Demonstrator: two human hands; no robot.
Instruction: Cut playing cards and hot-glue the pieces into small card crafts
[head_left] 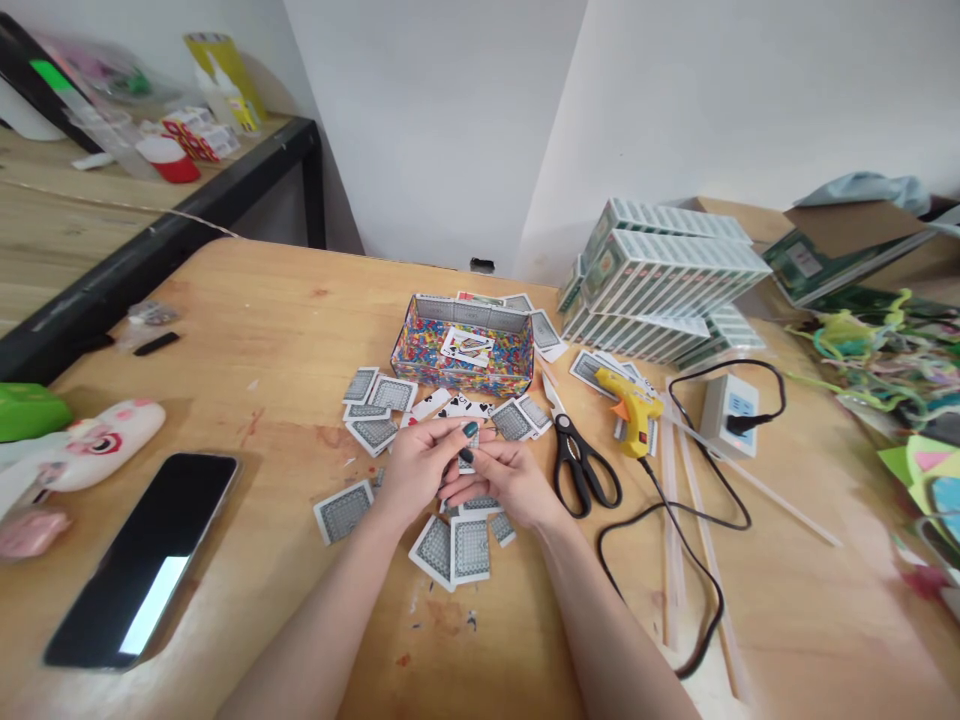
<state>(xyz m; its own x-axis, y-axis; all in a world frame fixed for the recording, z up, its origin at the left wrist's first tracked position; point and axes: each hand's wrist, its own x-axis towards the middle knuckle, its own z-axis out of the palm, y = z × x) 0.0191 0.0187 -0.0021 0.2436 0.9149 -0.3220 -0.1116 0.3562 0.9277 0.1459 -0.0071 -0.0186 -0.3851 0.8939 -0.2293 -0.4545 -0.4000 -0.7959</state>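
Note:
Both hands meet over the middle of the wooden table [285,330]. Between their pinched fingers is a small grey patterned card piece [468,464]. My left hand [427,465] holds its upper part, and my right hand [514,475] grips it from the right, the thumbs close together. Loose playing cards [471,550] lie face down below and around the hands, with a few face up just beyond them. Behind the hands stands an open box with a colourful lining [480,378]; one face card [468,347] lies inside it.
Black-handled scissors [574,455] lie right of my hands, beside a yellow glue gun [636,410] with a looping black cord. Farther right are a white power socket [729,415] and clear glue sticks [694,500]. Card packs [667,280] are stacked behind. A phone [146,560] lies left.

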